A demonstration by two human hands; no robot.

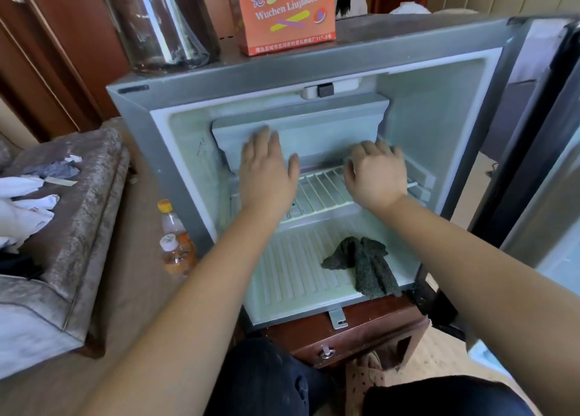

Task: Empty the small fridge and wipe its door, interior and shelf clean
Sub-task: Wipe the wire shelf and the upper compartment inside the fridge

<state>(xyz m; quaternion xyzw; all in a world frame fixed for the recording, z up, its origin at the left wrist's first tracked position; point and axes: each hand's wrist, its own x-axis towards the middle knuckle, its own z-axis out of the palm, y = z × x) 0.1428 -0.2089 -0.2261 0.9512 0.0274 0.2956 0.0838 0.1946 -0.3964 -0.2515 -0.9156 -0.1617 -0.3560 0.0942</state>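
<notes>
Small fridge [251, 79] is seen wide open, with its door [539, 202] swung out well to the right of the right hand [375, 172]. Nothing is blocked from reach inside; both forearms are stretched straight in.

Stuff around: two orange drink bottles [174, 236] are parked on the floor down and to the left of the left hand [266, 170], just beside the fridge wall. One orange cardboard box [284, 10] and one glass jar [163, 20] are stood on the fridge top, above both hands. One wooden cabinet [345, 337] is found under the fridge, and one upholstered seat [78, 196] with crumpled tissues on it is off to the far left.

One dark green cloth [364, 261] is left on the fridge floor, below the right hand and not touched by either one.

Left hand is laid flat, fingers straight, on the freezer flap [314, 133]. Right-hand fingers are bent down over the one wire shelf [320, 189], which is spread between and just under both hands; the fingertips are hidden, so it can't be told whether anything is gripped.
</notes>
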